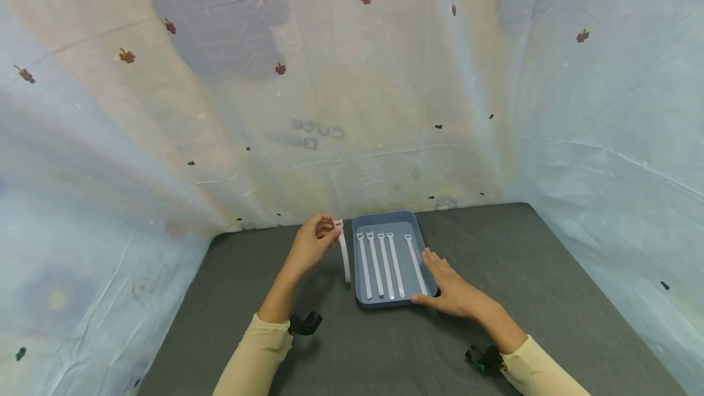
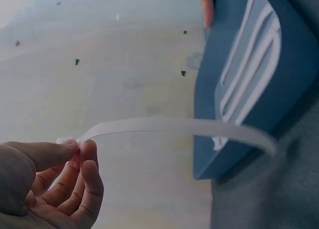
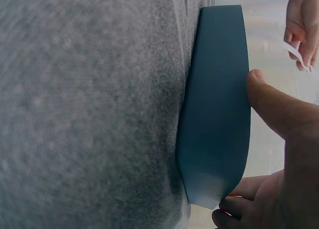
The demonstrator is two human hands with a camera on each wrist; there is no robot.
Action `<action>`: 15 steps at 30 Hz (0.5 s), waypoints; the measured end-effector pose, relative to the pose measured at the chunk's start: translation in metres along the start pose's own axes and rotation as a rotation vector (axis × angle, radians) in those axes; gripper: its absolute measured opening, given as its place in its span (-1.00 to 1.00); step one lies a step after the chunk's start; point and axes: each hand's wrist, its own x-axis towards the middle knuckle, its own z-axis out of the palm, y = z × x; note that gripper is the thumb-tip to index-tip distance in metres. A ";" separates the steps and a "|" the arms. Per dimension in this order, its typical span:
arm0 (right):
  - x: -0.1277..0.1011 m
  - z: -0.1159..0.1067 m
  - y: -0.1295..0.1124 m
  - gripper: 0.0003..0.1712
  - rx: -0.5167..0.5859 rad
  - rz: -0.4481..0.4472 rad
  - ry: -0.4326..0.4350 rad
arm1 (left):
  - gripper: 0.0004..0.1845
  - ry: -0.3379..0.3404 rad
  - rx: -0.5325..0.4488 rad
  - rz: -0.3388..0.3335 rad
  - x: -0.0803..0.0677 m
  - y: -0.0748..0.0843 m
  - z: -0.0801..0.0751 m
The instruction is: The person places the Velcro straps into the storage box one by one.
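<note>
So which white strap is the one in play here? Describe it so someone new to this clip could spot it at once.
Find the blue tray on the dark grey table. Just off its left edge hangs one white strap, pinched at its top end by the left hand. The five other straps lie flat inside the tray; this one alone is outside it and lifted.

The only writing I can make out is on the pale sheet point(image 1: 352, 109) hung behind the surface, seen from the head view. It shows faintly and in mirror image, as though printed on the far side. The upper word point(image 1: 326, 131) reads "cute" once I flip it. The word below it point(image 1: 297, 142) is too faded for me to be sure of; it seems to begin with a B. I find nothing readable on the tray, the strips or the surface.
</note>
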 end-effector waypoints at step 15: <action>-0.001 0.000 -0.003 0.36 0.011 -0.014 0.005 | -0.75 -0.017 -0.105 0.070 0.006 0.038 0.007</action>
